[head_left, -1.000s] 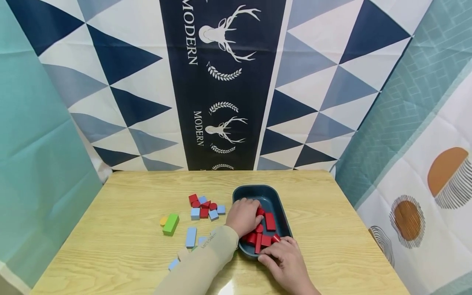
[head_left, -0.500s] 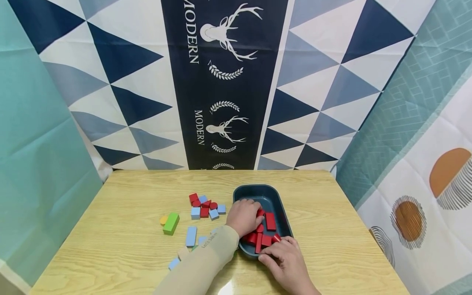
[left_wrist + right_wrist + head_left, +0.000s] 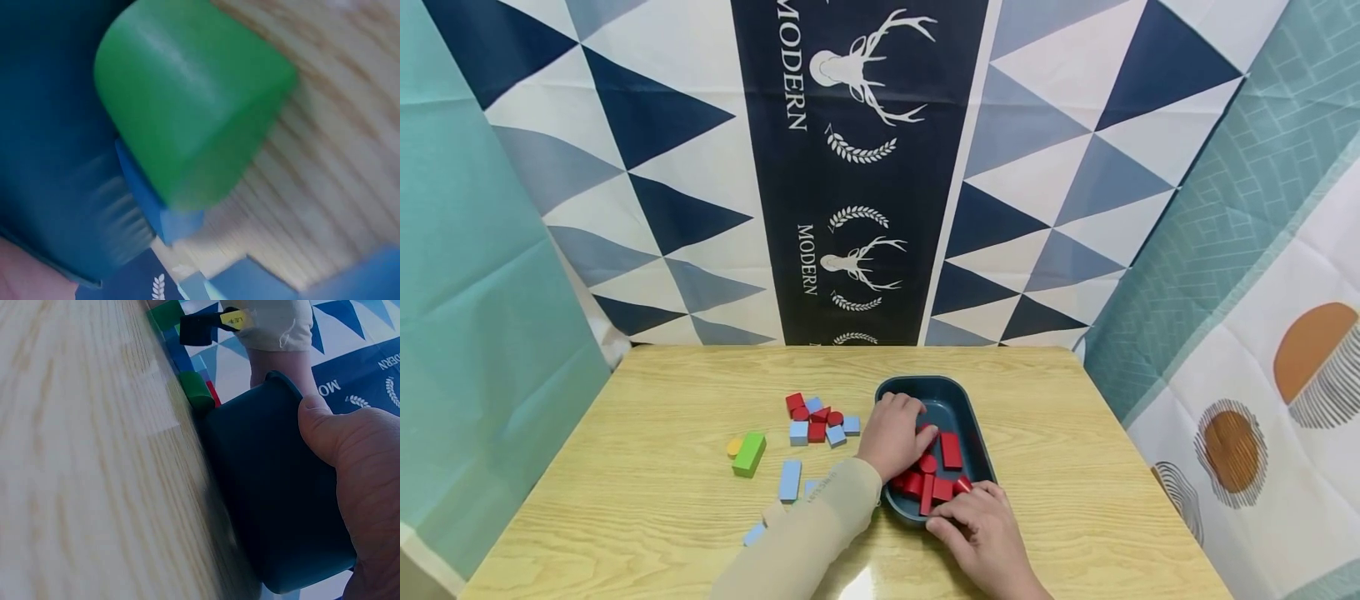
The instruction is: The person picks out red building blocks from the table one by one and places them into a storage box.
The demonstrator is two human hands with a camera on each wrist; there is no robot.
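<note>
A dark blue tray (image 3: pixel 951 400) holds several red wooden blocks, among them a flat rectangular one (image 3: pixel 951 451) and a cone-like one (image 3: pixel 962 485). My left hand (image 3: pixel 891 437) reaches over its left rim, with bent fingers and thumb among the red blocks. Whether they pinch a block is hidden. At the near right corner, my right hand (image 3: pixel 981 533) grips the tray, its thumb (image 3: pixel 319 419) on the outer wall and its fingers over the rim. Close outside the tray wall (image 3: pixel 56 137), a green rounded block (image 3: pixel 194 94) lies on the table, in the left wrist view.
Left of the tray lies a cluster of red and light blue blocks (image 3: pixel 817 432). Farther left are a green block (image 3: pixel 749 454) and a yellow round one (image 3: pixel 734 448). My left forearm (image 3: pixel 808 533) crosses over more blocks, including a blue one (image 3: pixel 790 481). A patterned cloth (image 3: pixel 850 167) hangs behind the wooden table (image 3: pixel 1075 500).
My left hand has shifted slightly toward the tray's far end, its thumb lifting and moving across the red blocks. The right hand and the tray stay put.
</note>
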